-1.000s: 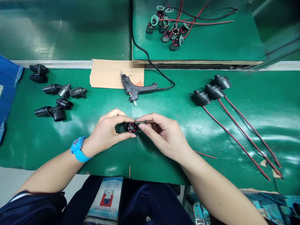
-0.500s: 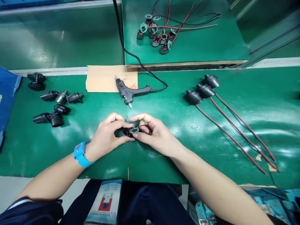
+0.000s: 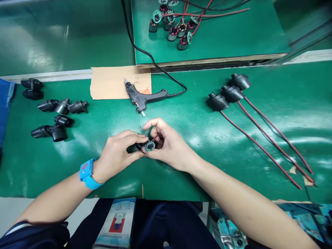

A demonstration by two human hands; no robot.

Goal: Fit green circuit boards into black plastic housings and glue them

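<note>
My left hand (image 3: 118,152) and my right hand (image 3: 168,145) meet over the middle of the green mat (image 3: 181,121). Between their fingertips they pinch a small black cylindrical part with a round green circuit board (image 3: 149,146) on its face. My left thumb and forefinger hold the black body, mostly hidden. My right fingers press on the board and curl around thin wires behind it. A blue wristband (image 3: 86,173) sits on my left wrist.
A black glue gun (image 3: 144,97) lies on brown cardboard (image 3: 111,83) just beyond my hands. Several black housings (image 3: 55,117) lie at the left. Three housings with red-black wires (image 3: 228,93) lie at the right. Wired coil parts (image 3: 173,24) sit on a raised board behind.
The green circuit board has been turned onto the face of the black part, covering its red-spotted end. My right fingers have curled in closer around it.
</note>
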